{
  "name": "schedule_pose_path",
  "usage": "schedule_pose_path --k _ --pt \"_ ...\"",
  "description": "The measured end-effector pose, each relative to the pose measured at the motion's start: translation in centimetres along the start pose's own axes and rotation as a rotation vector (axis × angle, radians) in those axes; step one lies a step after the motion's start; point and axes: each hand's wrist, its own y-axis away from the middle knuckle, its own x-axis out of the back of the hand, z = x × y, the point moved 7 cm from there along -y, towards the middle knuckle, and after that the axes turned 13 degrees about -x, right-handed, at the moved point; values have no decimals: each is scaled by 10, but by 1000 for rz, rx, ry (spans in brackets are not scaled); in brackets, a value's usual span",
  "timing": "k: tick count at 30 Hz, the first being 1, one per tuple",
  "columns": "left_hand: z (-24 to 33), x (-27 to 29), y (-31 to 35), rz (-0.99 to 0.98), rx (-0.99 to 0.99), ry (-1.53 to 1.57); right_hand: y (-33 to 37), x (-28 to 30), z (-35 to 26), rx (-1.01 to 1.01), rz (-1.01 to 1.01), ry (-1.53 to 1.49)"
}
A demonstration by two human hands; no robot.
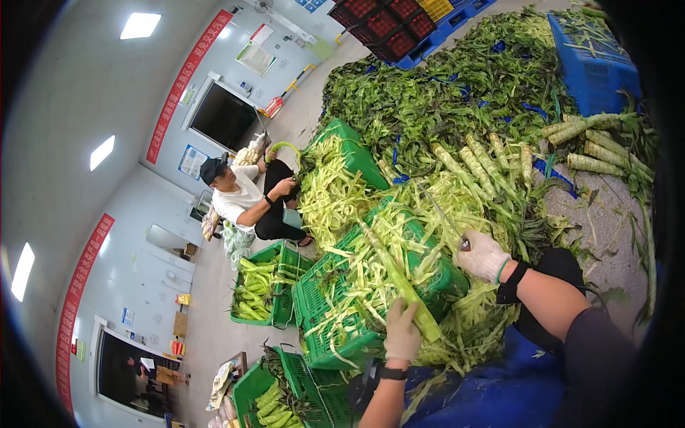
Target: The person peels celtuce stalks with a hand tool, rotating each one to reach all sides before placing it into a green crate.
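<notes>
My left hand (403, 332), in a pale work glove, is closed around the thick lower end of a celtuce stalk (401, 279). The stalk slants away to the upper left, pale green where the skin is off. My right hand (484, 257), gloved too, grips the dark handle of a long, thin-bladed knife (445, 217). Its blade points up and left, apart from the stalk. Beneath the stalk is an upturned-looking green plastic crate (335, 342) strewn with peel strips (349, 289). More peelings (464, 335) are heaped between the crate and my legs.
Unpeeled celtuce stalks (474, 164) lie right of the crate, more (599, 153) farther right. Behind spreads a leaf heap (442, 100) beside a blue crate (596, 71). A co-worker (239, 196) squats at left, holding a stalk. Green crates (285, 324) hold peeled stalks (253, 289).
</notes>
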Motion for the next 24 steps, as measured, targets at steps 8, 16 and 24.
schedule_pose_path --k 8,16,24 --pt "1 -61 27 375 908 1119 18 -13 -6 -155 -177 206" --pt "69 -42 72 197 956 1752 29 -47 -10 394 -230 814" --pt "91 -28 122 226 987 1665 4 -82 -52 605 -329 1294"
